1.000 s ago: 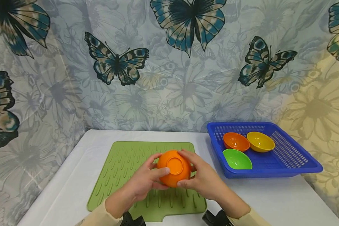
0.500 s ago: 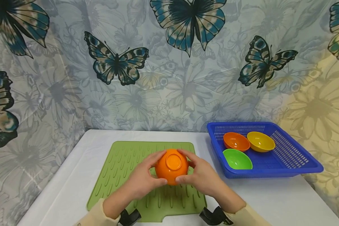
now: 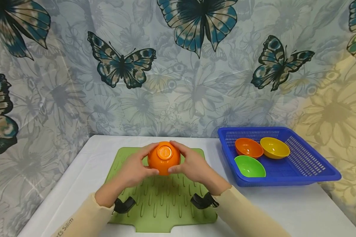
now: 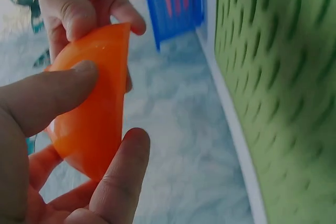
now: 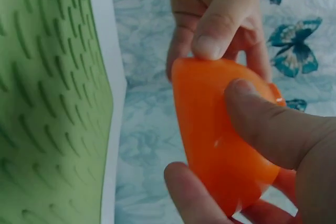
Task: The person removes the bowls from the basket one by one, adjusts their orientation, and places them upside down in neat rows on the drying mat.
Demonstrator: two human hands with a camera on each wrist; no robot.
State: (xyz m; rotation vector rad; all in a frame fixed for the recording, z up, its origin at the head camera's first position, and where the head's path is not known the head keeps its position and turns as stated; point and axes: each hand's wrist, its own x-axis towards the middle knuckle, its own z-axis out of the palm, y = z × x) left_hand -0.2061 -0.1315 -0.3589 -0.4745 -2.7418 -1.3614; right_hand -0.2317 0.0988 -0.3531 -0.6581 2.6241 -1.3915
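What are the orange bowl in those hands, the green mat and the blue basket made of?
Orange bowl: probably plastic, glossy, judging by its bright highlights and uniform colour.
Green mat: perhaps silicone or rubber, fairly matte, with moulded-looking ridges.
Blue basket: likely smooth moulded plastic, given its perforated walls and even colour.

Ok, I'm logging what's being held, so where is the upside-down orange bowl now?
In the head view, the upside-down orange bowl is held between the left hand and right hand above the green mat, left of the blue basket.
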